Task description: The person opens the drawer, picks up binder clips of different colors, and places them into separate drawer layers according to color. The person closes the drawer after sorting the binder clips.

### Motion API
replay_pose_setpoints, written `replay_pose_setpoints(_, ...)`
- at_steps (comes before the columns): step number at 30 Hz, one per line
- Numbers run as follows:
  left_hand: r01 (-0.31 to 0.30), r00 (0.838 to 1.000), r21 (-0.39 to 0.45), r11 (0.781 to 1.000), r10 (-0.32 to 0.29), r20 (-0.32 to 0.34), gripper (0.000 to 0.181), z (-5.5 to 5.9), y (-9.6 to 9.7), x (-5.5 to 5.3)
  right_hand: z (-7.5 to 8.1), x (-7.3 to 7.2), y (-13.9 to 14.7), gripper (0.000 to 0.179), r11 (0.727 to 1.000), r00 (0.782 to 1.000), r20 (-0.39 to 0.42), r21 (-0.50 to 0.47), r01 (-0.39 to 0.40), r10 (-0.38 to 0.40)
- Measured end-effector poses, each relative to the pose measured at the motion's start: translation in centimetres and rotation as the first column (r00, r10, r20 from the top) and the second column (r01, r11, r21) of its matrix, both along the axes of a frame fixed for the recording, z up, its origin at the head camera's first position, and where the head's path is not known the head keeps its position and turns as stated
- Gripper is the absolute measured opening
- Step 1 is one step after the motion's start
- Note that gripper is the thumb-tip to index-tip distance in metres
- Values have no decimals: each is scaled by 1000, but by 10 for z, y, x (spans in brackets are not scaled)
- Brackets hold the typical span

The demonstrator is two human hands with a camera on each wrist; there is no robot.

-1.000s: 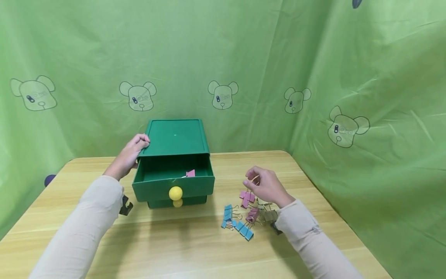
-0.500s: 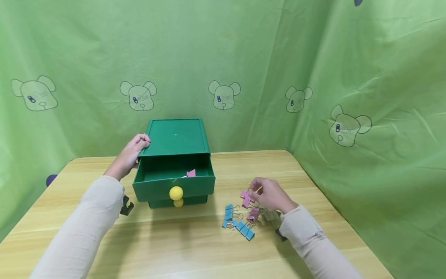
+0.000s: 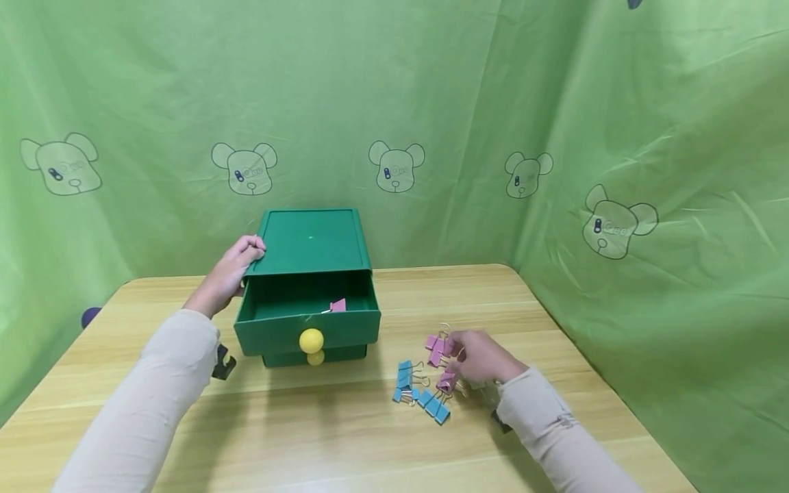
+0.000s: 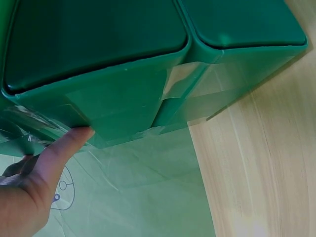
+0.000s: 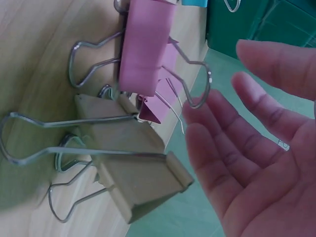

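My left hand (image 3: 228,270) holds the upper left edge of a green drawer cabinet (image 3: 311,239), its thumb (image 4: 71,143) against the taped side wall. The cabinet's upper drawer (image 3: 271,337), with a yellow ball knob (image 3: 311,341), is pulled out. A pink binder clip (image 3: 337,306) lies in that drawer. Low over a loose group of binder clips hovers my right hand (image 3: 483,359), fingers loosely bent, thumb apart, nothing held. Closest to it are pink binder clips (image 5: 147,47) and khaki binder clips (image 5: 140,180). A wire handle of one pink clip overlaps its fingertips in the right wrist view.
Blue binder clips (image 3: 434,407) lie left of and nearer than the pink ones on the wooden table (image 3: 345,452). A lower drawer with its own yellow knob (image 3: 316,358) is pushed in. Green cloth (image 3: 456,82) hangs behind and to the right.
My right hand has come down and slightly right, toward the clips, uncovering the wire handle of the rear pink one. My left hand and the cabinet have not moved.
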State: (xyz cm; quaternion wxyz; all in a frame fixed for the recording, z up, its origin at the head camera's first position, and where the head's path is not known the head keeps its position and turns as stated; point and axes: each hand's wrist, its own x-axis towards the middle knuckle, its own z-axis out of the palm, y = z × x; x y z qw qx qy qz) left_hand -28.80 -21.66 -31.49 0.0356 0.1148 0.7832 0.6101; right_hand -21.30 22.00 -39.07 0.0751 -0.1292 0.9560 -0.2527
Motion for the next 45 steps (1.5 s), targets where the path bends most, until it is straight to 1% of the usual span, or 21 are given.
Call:
replay_pose_setpoints(6,4,1000,-1,1000,-4,1,14,0,0,0,-3,2,0,21,1000,1000,30,11,9,-9)
replay_pose_setpoints(12,6,1000,-2,1000,-6,-1,14,0,-1,0,-8,4,1,20,999,999,24,28,-29,29)
replay_pose_setpoints(17,7,1000,-3,1000,-7,-2,15,0,-1,0,-13,5,0,22,999,999,41,16,-35,34)
replay_pose_setpoints(22,5,1000,-1,1000,-5,-1,14,-1,0,0,-16,6,-2,27,1000,999,33,15,-27,27)
replay_pose_setpoints(28,2,1000,0,1000,-2,-3,14,0,0,1,-19,5,-3,27,997,999,-4,60,-38,38)
replay_pose_setpoints(33,0,1000,6,1000,0,1,13,0,0,0,-22,4,-3,26,998,1000,-3,67,5,-4)
replay_pose_setpoints(36,-1,1000,10,1000,1,5,15,0,0,0,-24,5,-3,25,997,1000,-1,77,29,-29)
replay_pose_setpoints(41,0,1000,7,1000,0,4,21,0,0,0,-24,6,-3,25,995,1000,-5,98,26,-26)
replay_pose_setpoints(45,0,1000,6,1000,0,0,18,0,0,0,-24,7,-4,25,993,1000,-14,112,24,-23)
